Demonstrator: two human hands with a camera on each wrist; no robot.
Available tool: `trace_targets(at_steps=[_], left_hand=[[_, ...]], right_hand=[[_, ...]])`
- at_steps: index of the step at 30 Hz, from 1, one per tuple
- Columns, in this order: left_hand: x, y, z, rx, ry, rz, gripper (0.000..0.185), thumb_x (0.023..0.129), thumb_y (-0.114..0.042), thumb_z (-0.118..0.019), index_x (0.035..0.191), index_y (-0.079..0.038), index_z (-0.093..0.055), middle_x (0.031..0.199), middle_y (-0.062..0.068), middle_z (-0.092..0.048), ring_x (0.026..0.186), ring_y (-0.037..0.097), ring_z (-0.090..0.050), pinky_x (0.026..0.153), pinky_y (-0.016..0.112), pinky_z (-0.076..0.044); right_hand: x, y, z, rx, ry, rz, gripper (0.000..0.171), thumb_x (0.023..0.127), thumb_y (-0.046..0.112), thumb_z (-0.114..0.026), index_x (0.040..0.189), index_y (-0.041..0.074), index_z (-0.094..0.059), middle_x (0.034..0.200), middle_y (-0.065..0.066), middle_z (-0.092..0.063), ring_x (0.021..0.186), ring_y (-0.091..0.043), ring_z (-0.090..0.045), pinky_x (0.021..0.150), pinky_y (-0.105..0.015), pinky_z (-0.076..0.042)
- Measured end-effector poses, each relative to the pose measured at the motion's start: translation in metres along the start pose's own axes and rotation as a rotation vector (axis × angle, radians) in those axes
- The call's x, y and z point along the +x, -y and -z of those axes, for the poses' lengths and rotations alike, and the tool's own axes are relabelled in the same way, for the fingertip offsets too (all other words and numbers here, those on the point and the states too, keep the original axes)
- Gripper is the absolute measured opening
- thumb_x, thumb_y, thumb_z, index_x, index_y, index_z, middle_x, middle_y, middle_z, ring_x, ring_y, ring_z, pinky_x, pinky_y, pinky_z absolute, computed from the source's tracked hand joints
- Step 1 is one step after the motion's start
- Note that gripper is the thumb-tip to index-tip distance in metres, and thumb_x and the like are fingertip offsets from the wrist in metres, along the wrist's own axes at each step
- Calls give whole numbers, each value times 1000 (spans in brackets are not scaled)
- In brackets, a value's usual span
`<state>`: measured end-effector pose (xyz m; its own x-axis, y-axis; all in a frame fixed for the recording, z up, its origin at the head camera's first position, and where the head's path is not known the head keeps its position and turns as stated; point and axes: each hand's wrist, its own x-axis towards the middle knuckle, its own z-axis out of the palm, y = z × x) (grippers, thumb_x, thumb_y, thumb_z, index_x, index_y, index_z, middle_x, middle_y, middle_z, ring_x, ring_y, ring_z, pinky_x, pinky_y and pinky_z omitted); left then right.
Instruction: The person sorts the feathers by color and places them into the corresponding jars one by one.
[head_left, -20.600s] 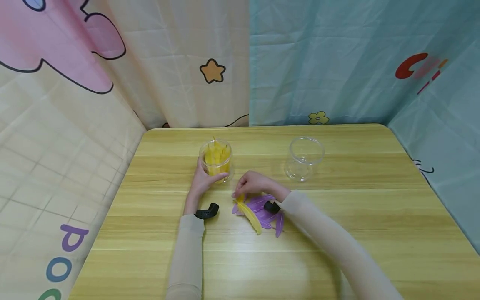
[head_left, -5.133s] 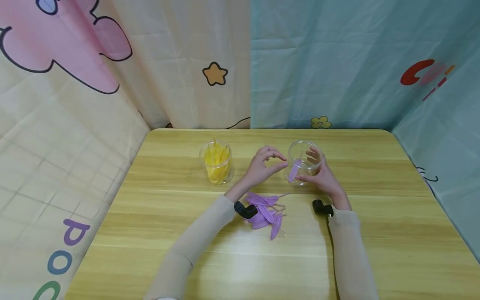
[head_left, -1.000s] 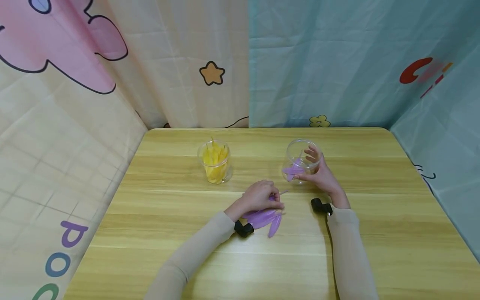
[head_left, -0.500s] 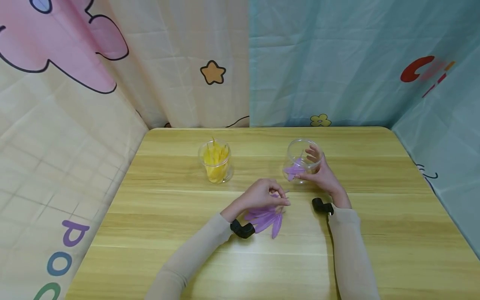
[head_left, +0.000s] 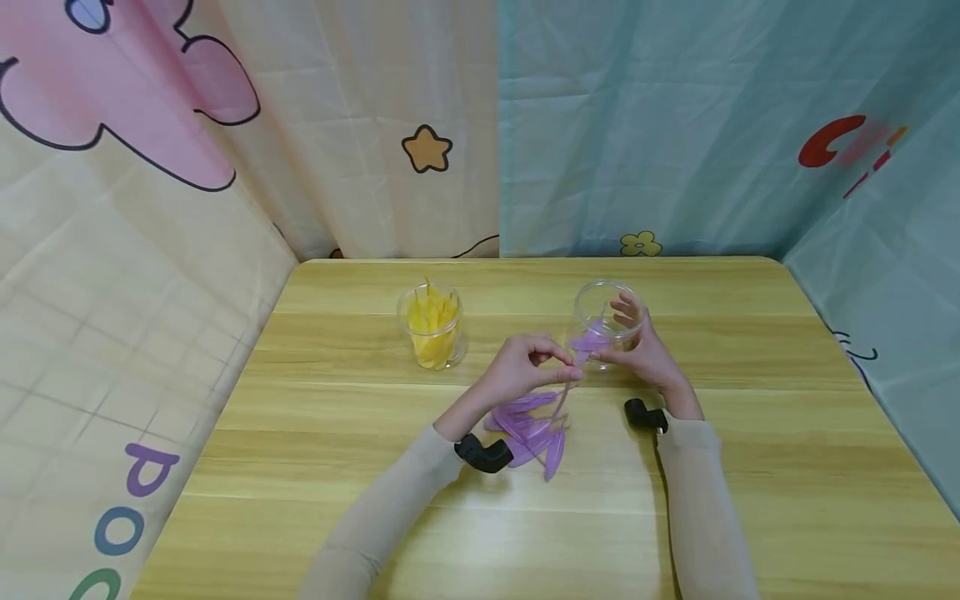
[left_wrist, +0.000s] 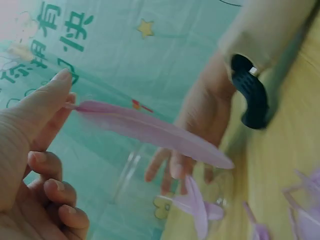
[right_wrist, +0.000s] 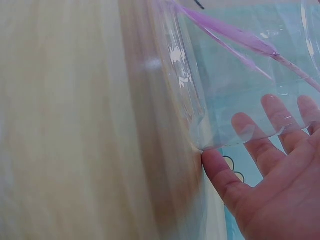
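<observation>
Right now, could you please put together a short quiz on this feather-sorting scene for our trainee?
1. True or false: the left hand pinches a purple feather.
2. Which jar does the right hand steady? A. the jar of yellow feathers B. the clear jar
3. Fill in: the loose purple feathers lie on the wooden ____.

Key: 1 true; 2 B; 3 table.
</observation>
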<state>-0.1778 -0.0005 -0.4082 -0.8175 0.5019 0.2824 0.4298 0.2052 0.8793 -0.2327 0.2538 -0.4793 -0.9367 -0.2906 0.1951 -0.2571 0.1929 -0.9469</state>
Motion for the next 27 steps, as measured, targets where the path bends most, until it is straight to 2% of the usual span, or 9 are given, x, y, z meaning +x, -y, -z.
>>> trace_targets(at_steps=[3,6,10,13,15,21,25,27], left_hand=[[12,-5,2,-95,-93,-28,14,80,-15,-77,89,-5,-75,64,0,-37,61,11,-34,56,24,-27],[26,-10,2,-167,-205,-40,15,81,-14,-76,92,-3,-75,64,0,-41,61,11,-33,54,24,-25],[44,-14,-2,-316,-336,-68,17,83,-9,-74,95,3,-72,63,-1,-44,58,11,-30,52,24,-27],[56,-15,-7,-432,-399,-102,18,84,-3,-71,96,10,-68,64,-2,-45,58,11,-30,54,23,-31],[63,-14,-11,-476,-423,-112,18,85,-1,-70,97,11,-67,66,-3,-50,57,11,-31,55,22,-33],[76,-1,-22,-472,-451,-103,16,84,1,-69,97,11,-68,72,-6,-58,54,10,-30,52,22,-28],[73,-3,-24,-425,-450,-82,17,84,0,-70,97,12,-68,76,-3,-64,53,7,-29,51,21,-26],[70,-6,-24,-387,-435,-64,20,84,-1,-70,99,12,-67,72,0,-60,53,7,-28,50,21,-25]], right_hand=[[0,-3,1,-8,-1,0,101,76,-1,-78,149,24,-13,148,-19,-21,134,-42,-20,103,-63,-19],[0,-2,1,-9,-1,-9,101,76,-1,-78,149,22,-12,148,-20,-21,135,-42,-20,103,-63,-20],[-1,10,-1,21,5,-26,101,75,-4,-78,149,14,-11,148,-24,-19,134,-44,-19,103,-64,-18],[-3,21,-3,55,14,-29,100,75,-7,-76,148,8,-9,147,-28,-17,133,-48,-16,103,-64,-17],[-4,27,-4,61,23,-25,99,76,-8,-74,147,5,-7,146,-30,-15,132,-50,-16,102,-65,-17],[-5,30,-4,42,21,-45,97,78,-5,-74,147,7,-7,147,-29,-15,133,-47,-16,103,-64,-17],[-5,27,-5,55,24,-43,98,77,-6,-75,147,9,-9,147,-28,-14,133,-49,-14,104,-64,-15],[-5,27,-5,64,24,-37,98,76,-7,-75,147,9,-9,147,-28,-14,133,-49,-13,103,-64,-15]])
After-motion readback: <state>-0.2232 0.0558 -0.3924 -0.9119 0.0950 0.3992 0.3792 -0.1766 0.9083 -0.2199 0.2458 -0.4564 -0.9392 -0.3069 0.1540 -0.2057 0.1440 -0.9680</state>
